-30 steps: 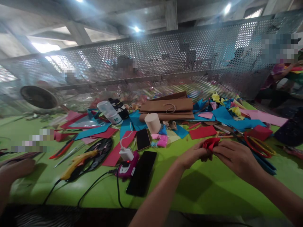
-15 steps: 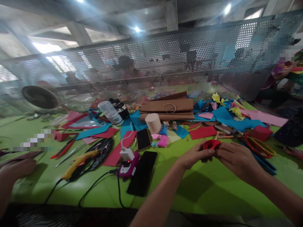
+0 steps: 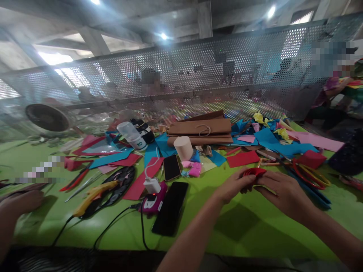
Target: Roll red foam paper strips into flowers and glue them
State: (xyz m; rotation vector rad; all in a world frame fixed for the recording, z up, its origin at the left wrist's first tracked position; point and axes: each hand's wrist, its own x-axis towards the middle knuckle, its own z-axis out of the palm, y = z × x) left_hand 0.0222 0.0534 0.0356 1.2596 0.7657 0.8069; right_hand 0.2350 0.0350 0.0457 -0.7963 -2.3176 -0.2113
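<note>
A small piece of red paper, curled in layers, is held above the green table in front of me on the right. My left hand is closed around its left side, thumb across the front. From the other side, my right hand touches the paper's right edge with its fingertips, its thumb a little lower. Fingers hide the lower part of the paper. Just beyond lie a flat red paper sheet and, beside my right wrist, scissors with red handles.
A yellow glue gun, a purple power socket with cables and a black phone lie left of my arms. Farther back are a white roll, brown paper and a clear bottle. Another person's hand rests far left.
The red paper has tilted and now shows flatter, with less of its curled front visible. My right thumb has moved down and away from it. My left hand stays nearly in place.
</note>
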